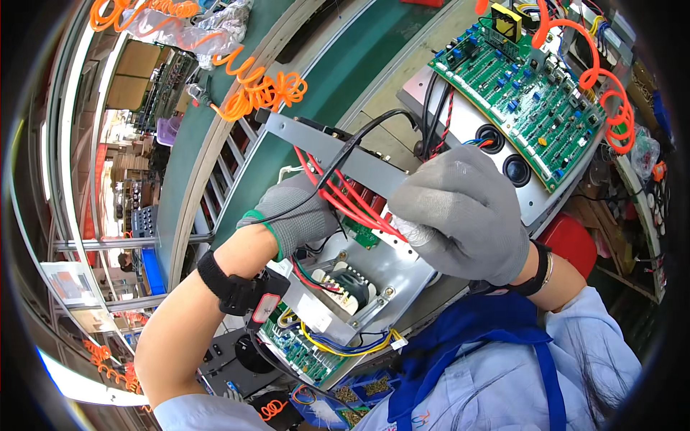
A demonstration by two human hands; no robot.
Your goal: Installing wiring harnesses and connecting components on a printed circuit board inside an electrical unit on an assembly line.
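Observation:
My right hand (463, 215), in a grey glove, is closed at the right of an open metal chassis (384, 266). Several red wires (353, 206) run into its curled fingers. The left hand (298, 208), gloved in grey with a green cuff, reaches in at the chassis's left side; its fingertips are hidden behind a grey metal crossbar (323, 149) and wires. Over the bar and the left glove loops a black cable (359, 136). A transformer (348, 289) sits in the chassis nearest my body.
To the far right a large green circuit board (517, 100) lies on a metal plate. Another board (302, 352) with yellow and blue wires is close to me. Orange coiled hoses (262, 97) hang at the far left, over a green conveyor (187, 172). A red stool (568, 241) stands at right.

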